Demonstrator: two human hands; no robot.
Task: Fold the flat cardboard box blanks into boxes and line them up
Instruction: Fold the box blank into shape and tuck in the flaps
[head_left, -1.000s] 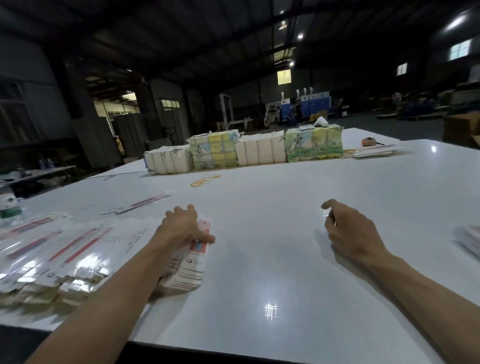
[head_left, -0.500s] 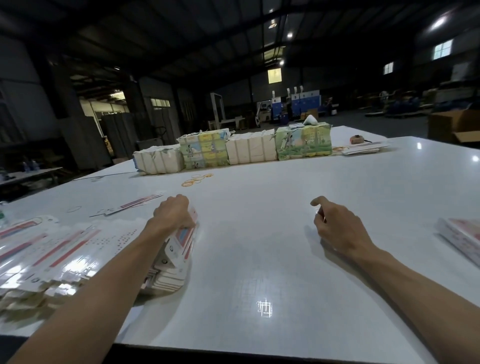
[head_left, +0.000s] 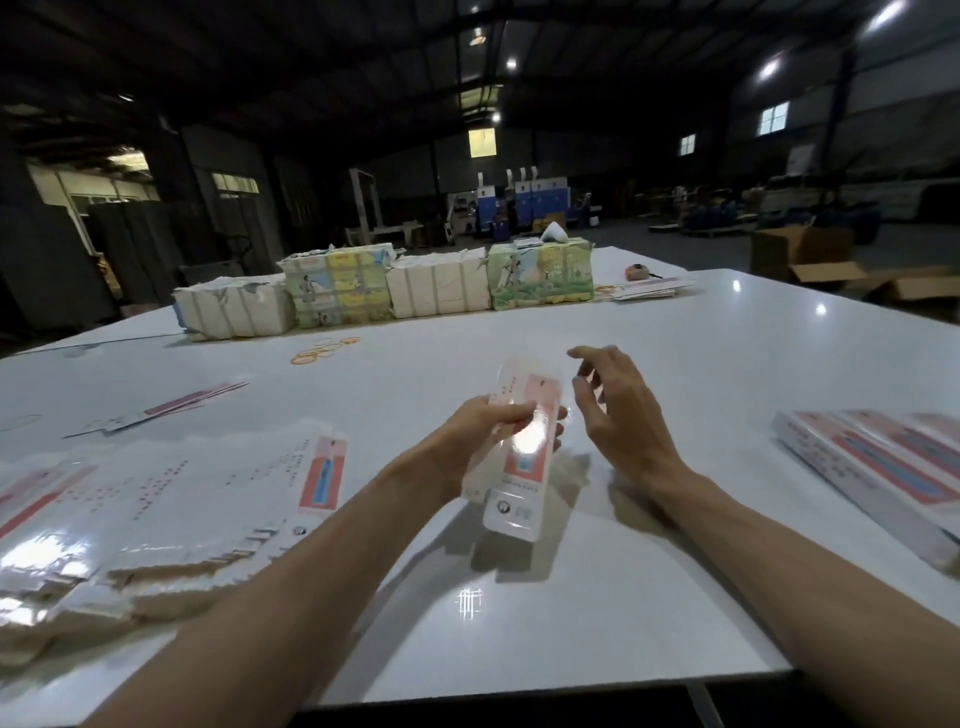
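One blank (head_left: 521, 499) is in play, dead centre of the head view. It is held above the white table (head_left: 675, 338) with its long side running away from the person. The left hand (head_left: 480, 431) has it gripped across the middle, fingers curled round it. That hold leaves both ends free, probably so the panels can be popped open.

The right hand (head_left: 618, 415) hovers just beside the blank's far right edge, fingers spread and loose, holding nothing. It looks poised to catch a side panel.

At the lower left of the frame is the stack of flat blanks (head_left: 156, 493), fanned out beside the left forearm, close by as the supply. Along the right edge lie what look like finished boxes (head_left: 883, 467), side by side. That is likely the line-up spot, so work would flow from left to right.

In the upper middle, wrapped bundles (head_left: 441, 291) stand in a row across the back of the table. Rubber bands (head_left: 324, 349) are scattered in front of them, likely off opened bundles.

Folding on this blank looks barely begun: it appears flat.
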